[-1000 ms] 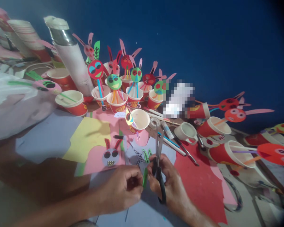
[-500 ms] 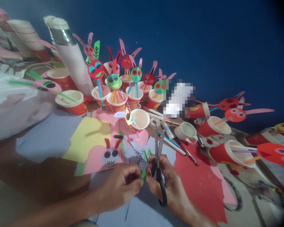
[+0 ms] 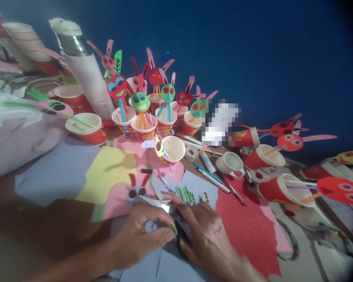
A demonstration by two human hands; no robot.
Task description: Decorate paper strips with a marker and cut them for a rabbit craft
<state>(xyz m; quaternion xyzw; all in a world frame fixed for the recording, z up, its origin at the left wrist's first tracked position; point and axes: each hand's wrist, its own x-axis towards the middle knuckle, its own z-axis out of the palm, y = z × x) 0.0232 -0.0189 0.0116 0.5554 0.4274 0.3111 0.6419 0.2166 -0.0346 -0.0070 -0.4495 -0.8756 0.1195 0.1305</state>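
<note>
Scissors with black handles [image 3: 181,239] are in my right hand [image 3: 204,227], their blades spread and pointing left above the paper. My left hand [image 3: 147,231] pinches a small green paper piece [image 3: 173,228] between thumb and finger, just left of the scissor handles. Beyond my hands, a grey-blue paper face [image 3: 137,191] with red ears lies on pink paper. Several green patterned cutouts [image 3: 190,195] rest on the blue-grey sheet [image 3: 207,188] past my right hand.
Red paper cups holding paper puppets, such as one with a green face [image 3: 141,102], line the back. A thermos [image 3: 86,78] and plastic bag [image 3: 17,133] are at left. A white mug [image 3: 230,163], pens [image 3: 213,180] and red paper [image 3: 250,231] are at right.
The scissors have swung from pointing away to pointing left, and my right hand has turned with its back up. The green cutouts show more fully.
</note>
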